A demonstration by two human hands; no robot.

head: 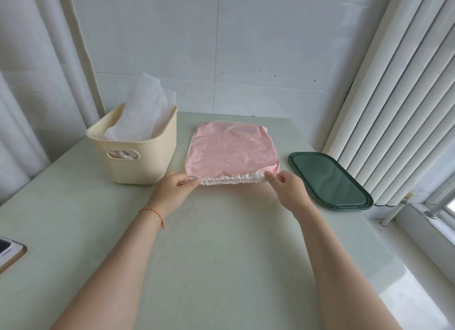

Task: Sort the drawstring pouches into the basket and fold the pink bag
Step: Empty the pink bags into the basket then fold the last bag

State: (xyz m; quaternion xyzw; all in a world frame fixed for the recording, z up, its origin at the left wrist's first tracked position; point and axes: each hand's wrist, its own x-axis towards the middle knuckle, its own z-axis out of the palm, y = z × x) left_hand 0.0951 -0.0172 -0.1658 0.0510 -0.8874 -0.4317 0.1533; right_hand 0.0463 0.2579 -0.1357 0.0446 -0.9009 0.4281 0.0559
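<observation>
The pink bag (232, 150) lies flat on the pale green table (216, 243), its white ruffled drawstring edge towards me. My left hand (172, 190) pinches the left end of that ruffled edge. My right hand (286, 185) pinches the right end. A cream basket (138, 155) stands left of the bag, with white translucent pouches (144, 108) sticking up out of it.
A dark green tray (328, 181) lies right of the bag near the window blinds. A white device on a wooden board (9, 252) sits at the table's left edge. Tiled wall behind; curtain on the left.
</observation>
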